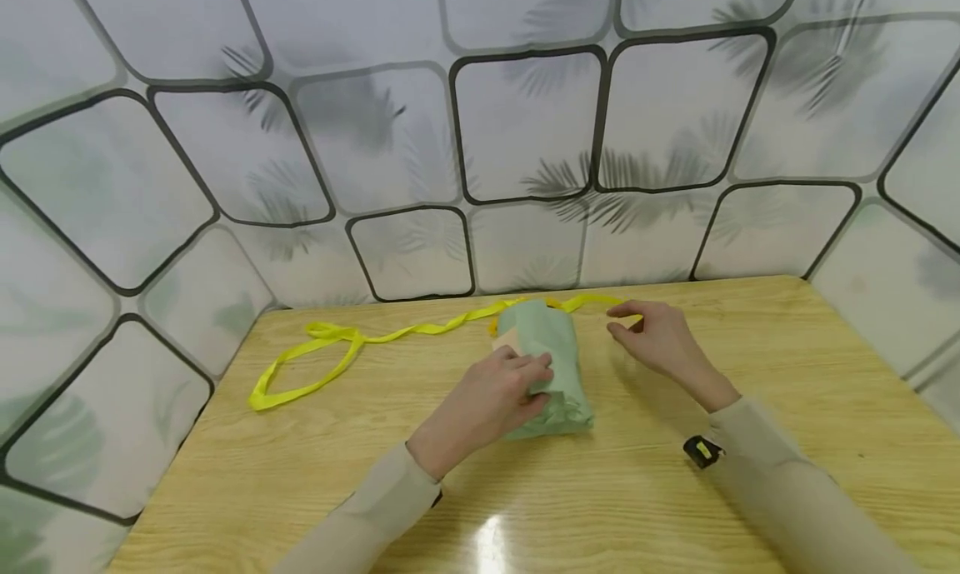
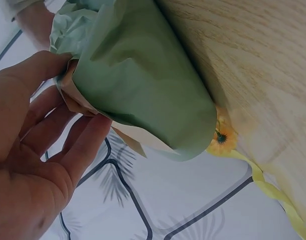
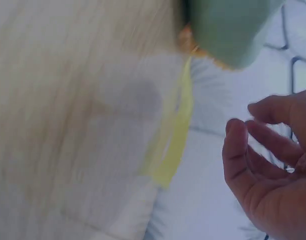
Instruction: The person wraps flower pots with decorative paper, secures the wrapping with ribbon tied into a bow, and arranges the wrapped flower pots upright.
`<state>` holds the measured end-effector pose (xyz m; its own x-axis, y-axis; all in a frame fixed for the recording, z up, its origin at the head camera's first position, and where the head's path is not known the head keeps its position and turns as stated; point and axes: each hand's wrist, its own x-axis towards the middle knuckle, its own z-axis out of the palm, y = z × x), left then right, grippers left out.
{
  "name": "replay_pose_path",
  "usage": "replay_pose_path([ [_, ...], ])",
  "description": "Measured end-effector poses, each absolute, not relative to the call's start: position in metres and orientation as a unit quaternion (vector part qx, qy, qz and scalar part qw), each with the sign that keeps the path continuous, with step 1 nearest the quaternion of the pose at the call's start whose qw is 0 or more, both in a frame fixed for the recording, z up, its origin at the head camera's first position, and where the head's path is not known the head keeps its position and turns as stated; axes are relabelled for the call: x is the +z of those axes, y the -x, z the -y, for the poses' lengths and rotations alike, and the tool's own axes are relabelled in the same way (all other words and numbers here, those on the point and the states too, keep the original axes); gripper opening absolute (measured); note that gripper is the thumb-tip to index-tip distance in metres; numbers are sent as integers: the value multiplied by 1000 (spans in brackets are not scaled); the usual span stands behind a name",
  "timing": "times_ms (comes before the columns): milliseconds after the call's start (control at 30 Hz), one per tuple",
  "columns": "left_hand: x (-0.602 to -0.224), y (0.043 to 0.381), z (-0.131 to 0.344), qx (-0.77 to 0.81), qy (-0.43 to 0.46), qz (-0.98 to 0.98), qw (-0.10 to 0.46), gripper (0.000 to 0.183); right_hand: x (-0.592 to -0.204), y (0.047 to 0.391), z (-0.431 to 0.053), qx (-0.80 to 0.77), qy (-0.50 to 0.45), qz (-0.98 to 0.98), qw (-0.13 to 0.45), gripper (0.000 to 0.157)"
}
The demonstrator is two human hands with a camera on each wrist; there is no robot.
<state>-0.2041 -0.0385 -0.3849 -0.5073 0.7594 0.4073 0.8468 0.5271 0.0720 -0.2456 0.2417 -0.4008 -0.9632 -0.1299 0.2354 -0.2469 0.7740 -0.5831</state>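
Wrap (image 1: pixel 546 336) lies on table (image 1: pixel 300 449), far centre. Left hand (image 1: pixel 487 395) pinches its left edge; right hand (image 1: pixel 663 341), loosely curved, holds nothing. Judged step: steadying wrap; next move calls for gripping ribbon (image 3: pixel 179 135).

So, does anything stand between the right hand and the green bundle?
Nothing visible does: in the head view, only tabletop shows between the right hand and the green bundle; the yellow ribbon lies farther back.

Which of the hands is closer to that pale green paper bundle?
Left. The left hand touches the pale green paper bundle, holding its edge; the right hand is apart, off to its right.
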Motion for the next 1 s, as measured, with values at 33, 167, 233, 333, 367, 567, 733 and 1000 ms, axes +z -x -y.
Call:
replay_pose_path([
  [33,-385,204,39,-133,469,858,162,17,-401,251,-246,309,-84,943,89,34],
  [167,-384,204,41,-148,463,862,143,23,-407,272,-258,271,-30,961,54,47],
  [233,-383,203,42,-156,459,864,135,27,-410,279,-261,258,-9,966,28,53],
  [333,-382,203,42,-164,459,863,131,26,-415,286,-267,241,2,970,14,52],
  [367,-382,203,42,-164,461,862,131,26,-418,287,-270,238,3,971,17,47],
  [567,-383,204,41,-164,460,862,131,20,-424,289,-291,248,3,968,25,21],
  [733,-383,205,41,-160,460,862,140,21,-418,283,-321,329,33,944,-15,33],
  [1000,-383,206,42,-156,462,861,144,21,-407,270,-376,621,116,774,-45,33],
])
